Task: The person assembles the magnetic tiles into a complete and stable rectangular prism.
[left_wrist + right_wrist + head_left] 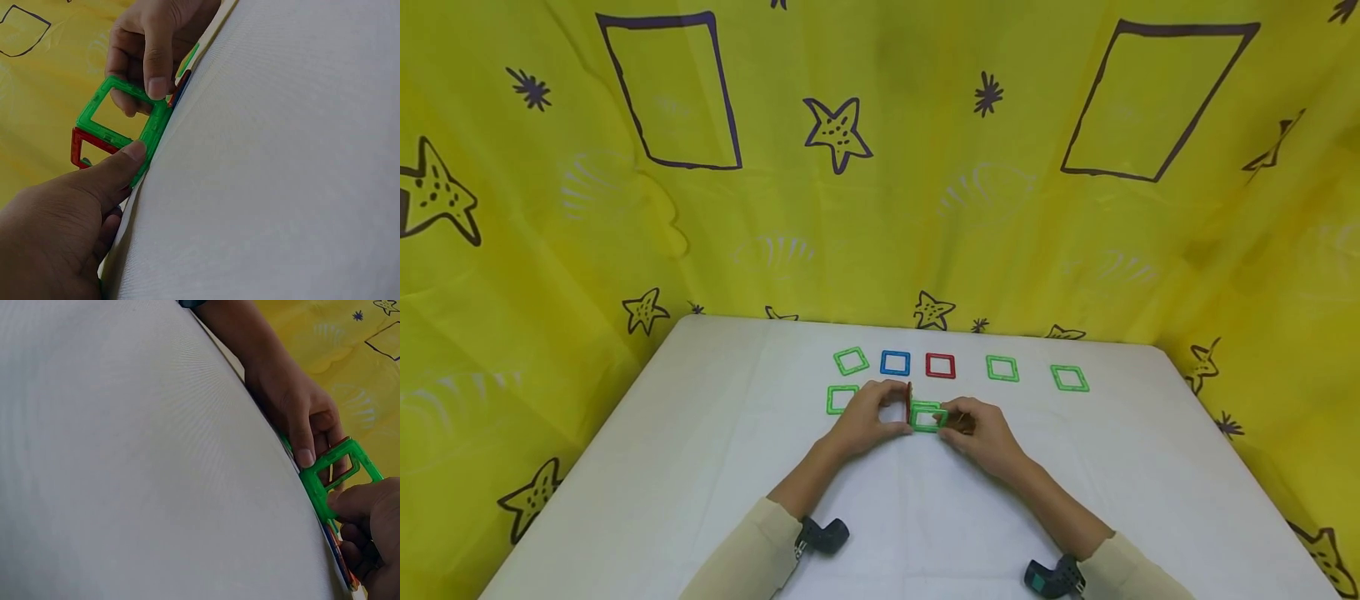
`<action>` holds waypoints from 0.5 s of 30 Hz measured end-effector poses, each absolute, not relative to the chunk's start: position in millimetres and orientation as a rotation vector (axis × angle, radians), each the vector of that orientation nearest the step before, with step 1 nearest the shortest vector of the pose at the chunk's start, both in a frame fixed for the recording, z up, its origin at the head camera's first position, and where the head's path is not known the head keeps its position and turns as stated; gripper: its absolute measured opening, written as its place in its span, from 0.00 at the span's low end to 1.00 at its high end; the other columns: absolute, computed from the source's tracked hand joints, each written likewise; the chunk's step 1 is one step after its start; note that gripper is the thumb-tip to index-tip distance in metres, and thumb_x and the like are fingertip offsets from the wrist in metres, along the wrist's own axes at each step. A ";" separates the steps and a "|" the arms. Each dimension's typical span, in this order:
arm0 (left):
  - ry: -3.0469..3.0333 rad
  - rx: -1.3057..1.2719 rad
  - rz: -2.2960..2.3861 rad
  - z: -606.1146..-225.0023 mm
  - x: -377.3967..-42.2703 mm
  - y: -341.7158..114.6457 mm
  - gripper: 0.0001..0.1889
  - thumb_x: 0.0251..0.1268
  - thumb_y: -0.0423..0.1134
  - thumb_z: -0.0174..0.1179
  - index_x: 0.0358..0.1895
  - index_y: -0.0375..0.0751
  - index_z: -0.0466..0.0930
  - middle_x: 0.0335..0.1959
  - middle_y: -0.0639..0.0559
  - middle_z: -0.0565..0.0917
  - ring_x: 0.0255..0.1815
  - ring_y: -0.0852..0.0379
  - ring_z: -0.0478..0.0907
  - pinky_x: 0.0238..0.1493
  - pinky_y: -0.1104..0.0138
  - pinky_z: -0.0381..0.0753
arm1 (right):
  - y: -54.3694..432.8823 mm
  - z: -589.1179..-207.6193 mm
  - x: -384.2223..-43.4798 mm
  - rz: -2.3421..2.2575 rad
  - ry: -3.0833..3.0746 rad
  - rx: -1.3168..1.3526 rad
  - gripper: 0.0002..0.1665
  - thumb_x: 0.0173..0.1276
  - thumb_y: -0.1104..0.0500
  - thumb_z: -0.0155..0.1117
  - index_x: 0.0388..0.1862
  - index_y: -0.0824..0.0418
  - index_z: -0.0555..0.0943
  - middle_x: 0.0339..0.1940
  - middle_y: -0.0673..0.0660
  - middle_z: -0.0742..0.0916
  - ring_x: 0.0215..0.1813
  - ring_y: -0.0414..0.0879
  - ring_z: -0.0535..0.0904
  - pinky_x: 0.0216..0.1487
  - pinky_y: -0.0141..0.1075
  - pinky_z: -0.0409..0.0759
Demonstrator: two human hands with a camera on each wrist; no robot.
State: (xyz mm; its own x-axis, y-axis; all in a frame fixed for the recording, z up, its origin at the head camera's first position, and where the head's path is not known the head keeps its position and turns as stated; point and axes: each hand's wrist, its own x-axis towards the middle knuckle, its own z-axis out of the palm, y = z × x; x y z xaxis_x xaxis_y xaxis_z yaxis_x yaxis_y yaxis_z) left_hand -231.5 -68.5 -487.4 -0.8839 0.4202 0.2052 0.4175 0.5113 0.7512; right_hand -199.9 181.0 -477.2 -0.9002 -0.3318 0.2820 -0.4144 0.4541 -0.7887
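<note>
Small square magnetic tiles with open centres stand joined between the hands. In the head view my left hand (868, 417) grips an upright red magnetic tile (908, 404) at the left side, fingers at its top and thumb low. My right hand (985, 432) pinches the right side of a green magnetic tile (928, 429), which faces me. Another green edge shows behind it. A brownish part, too small to identify, shows within the right fingers. In the left wrist view, my left thumb touches a lower corner of the green tile (100, 94), beside the red one (76, 147).
Behind the hands lies a row of loose tiles: green (852, 361), blue (895, 362), red (940, 365), and two more green ones to the right. Another green tile (838, 400) is partly covered by the left hand. A yellow patterned curtain (880, 233) surrounds the white table (737, 467).
</note>
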 end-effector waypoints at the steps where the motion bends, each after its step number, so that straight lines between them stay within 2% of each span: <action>1: 2.728 0.757 1.356 -487.3 -231.5 -68.6 0.33 0.60 0.41 0.79 0.69 0.43 0.79 0.62 0.53 0.83 0.61 0.55 0.75 0.64 0.61 0.78 | 181.0 -476.7 -199.9 1.447 -2.611 0.667 0.17 0.63 0.71 0.78 0.51 0.67 0.86 0.42 0.53 0.89 0.40 0.44 0.84 0.45 0.35 0.86; 5: 2.720 0.760 1.370 -487.8 -231.5 -69.0 0.33 0.60 0.41 0.79 0.69 0.43 0.79 0.62 0.54 0.83 0.61 0.56 0.75 0.64 0.61 0.78 | 182.2 -474.1 -198.6 1.389 -2.635 0.657 0.19 0.62 0.70 0.78 0.52 0.65 0.86 0.41 0.52 0.88 0.41 0.46 0.83 0.47 0.37 0.86; 9: 2.706 0.763 1.383 -488.2 -231.5 -68.5 0.34 0.61 0.41 0.79 0.70 0.43 0.78 0.63 0.54 0.83 0.62 0.55 0.76 0.65 0.61 0.78 | 186.1 -470.8 -196.0 1.351 -2.626 0.636 0.19 0.62 0.74 0.74 0.52 0.63 0.87 0.44 0.51 0.89 0.41 0.47 0.82 0.47 0.38 0.86; 15: 2.707 0.741 1.376 -486.8 -230.7 -68.0 0.34 0.60 0.41 0.79 0.70 0.43 0.78 0.62 0.54 0.82 0.61 0.56 0.76 0.64 0.61 0.78 | 198.9 -469.1 -197.0 1.369 -2.609 0.498 0.16 0.67 0.73 0.67 0.48 0.57 0.88 0.46 0.49 0.89 0.46 0.47 0.81 0.47 0.33 0.82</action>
